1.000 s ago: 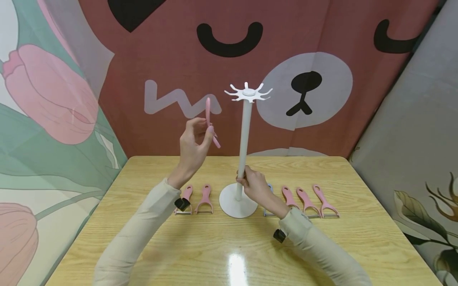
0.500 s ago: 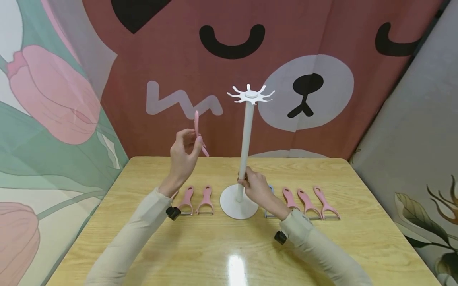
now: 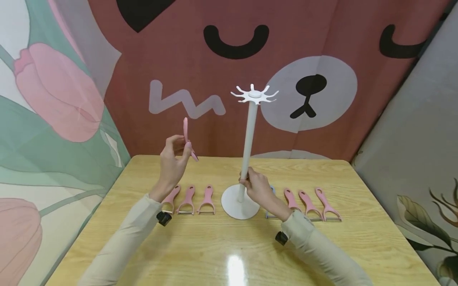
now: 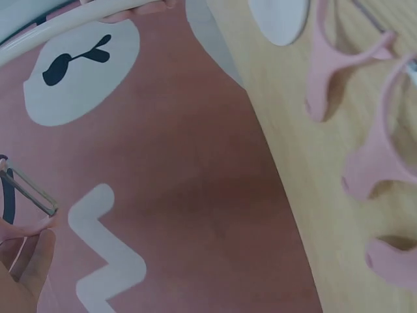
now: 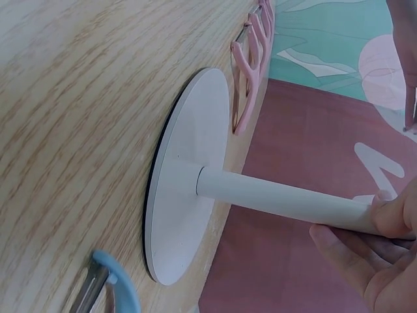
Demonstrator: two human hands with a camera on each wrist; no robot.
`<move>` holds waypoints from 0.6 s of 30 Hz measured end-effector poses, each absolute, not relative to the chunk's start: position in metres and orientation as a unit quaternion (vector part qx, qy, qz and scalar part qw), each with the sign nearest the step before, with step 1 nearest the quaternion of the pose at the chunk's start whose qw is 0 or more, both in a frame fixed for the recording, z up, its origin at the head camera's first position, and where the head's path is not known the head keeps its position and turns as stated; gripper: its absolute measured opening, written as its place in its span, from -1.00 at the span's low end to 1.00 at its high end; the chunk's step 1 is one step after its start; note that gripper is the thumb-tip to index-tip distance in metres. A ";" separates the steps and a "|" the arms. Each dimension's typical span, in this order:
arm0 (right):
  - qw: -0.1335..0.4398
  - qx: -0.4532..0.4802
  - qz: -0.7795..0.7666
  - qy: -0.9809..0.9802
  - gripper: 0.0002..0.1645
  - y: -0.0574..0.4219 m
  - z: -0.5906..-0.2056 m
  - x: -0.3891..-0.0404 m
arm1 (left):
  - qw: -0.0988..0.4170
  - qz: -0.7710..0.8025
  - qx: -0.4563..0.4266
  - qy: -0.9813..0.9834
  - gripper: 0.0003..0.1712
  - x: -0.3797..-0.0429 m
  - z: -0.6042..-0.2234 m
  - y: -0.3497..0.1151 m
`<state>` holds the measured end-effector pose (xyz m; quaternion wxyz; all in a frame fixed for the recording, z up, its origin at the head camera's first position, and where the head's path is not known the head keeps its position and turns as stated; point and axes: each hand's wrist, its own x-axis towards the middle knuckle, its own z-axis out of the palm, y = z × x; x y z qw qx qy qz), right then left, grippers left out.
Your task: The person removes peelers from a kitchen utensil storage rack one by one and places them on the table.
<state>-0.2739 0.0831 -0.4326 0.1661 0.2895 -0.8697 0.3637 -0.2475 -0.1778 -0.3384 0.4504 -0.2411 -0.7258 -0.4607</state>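
Raised above the table's left half, my left hand (image 3: 171,166) pinches a pink peeler (image 3: 185,129) between thumb and fingers, its handle end pointing up. The metal blade of that peeler (image 4: 29,190) shows at the left edge of the left wrist view. My right hand (image 3: 259,189) grips the lower part of the white pole (image 3: 249,139) of an upright stand. On top of the pole is a ring of white hooks (image 3: 255,94) with nothing hung on them. The stand's round white base (image 5: 189,176) rests on the table.
Left of the base lie three pink peelers (image 3: 208,194) in a row. To the right are a blue peeler (image 5: 124,283), partly hidden by my right hand in the head view, and three pink peelers (image 3: 323,198). Patterned cloth (image 3: 161,135) hangs behind the wooden table (image 3: 200,246).
My left hand has moved left and down, away from the stand's top, carrying the pink peeler. The third peeler on the left has come into sight. My right hand keeps its grip.
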 end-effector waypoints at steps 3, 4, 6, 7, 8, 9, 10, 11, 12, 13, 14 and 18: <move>0.170 0.289 0.365 -0.868 -0.88 0.082 -0.435 -0.273 | 0.437 -0.460 -0.228 -0.738 -0.73 -0.241 -0.344 -0.184; 0.172 0.288 0.364 -0.869 -0.88 0.083 -0.435 -0.274 | 0.433 -0.462 -0.223 -0.742 -0.73 -0.241 -0.345 -0.185; 0.168 0.287 0.364 -0.870 -0.88 0.084 -0.435 -0.275 | 0.424 -0.461 -0.212 -0.750 -0.72 -0.238 -0.347 -0.189; 0.165 0.286 0.364 -0.871 -0.88 0.084 -0.436 -0.275 | 0.421 -0.458 -0.204 -0.755 -0.72 -0.237 -0.349 -0.191; 0.162 0.285 0.364 -0.872 -0.88 0.085 -0.436 -0.276 | 0.418 -0.457 -0.194 -0.761 -0.71 -0.236 -0.351 -0.192; 0.161 0.286 0.364 -0.872 -0.88 0.085 -0.436 -0.276 | 0.415 -0.456 -0.185 -0.765 -0.71 -0.234 -0.352 -0.194; 0.160 0.286 0.364 -0.872 -0.88 0.085 -0.437 -0.276 | 0.414 -0.454 -0.176 -0.769 -0.71 -0.233 -0.354 -0.196; 0.158 0.286 0.365 -0.872 -0.88 0.085 -0.437 -0.276 | 0.412 -0.452 -0.167 -0.773 -0.72 -0.235 -0.360 -0.200; 0.158 0.287 0.365 -0.871 -0.88 0.085 -0.437 -0.275 | 0.408 -0.450 -0.158 -0.778 -0.72 -0.238 -0.365 -0.205; 0.159 0.287 0.365 -0.871 -0.88 0.085 -0.437 -0.275 | 0.406 -0.449 -0.149 -0.782 -0.72 -0.240 -0.371 -0.209; 0.160 0.287 0.365 -0.871 -0.88 0.085 -0.437 -0.275 | 0.402 -0.448 -0.141 -0.786 -0.72 -0.243 -0.377 -0.214; 0.160 0.285 0.367 -0.871 -0.89 0.085 -0.435 -0.273 | 0.390 -0.425 -0.108 -0.810 -0.70 -0.251 -0.395 -0.229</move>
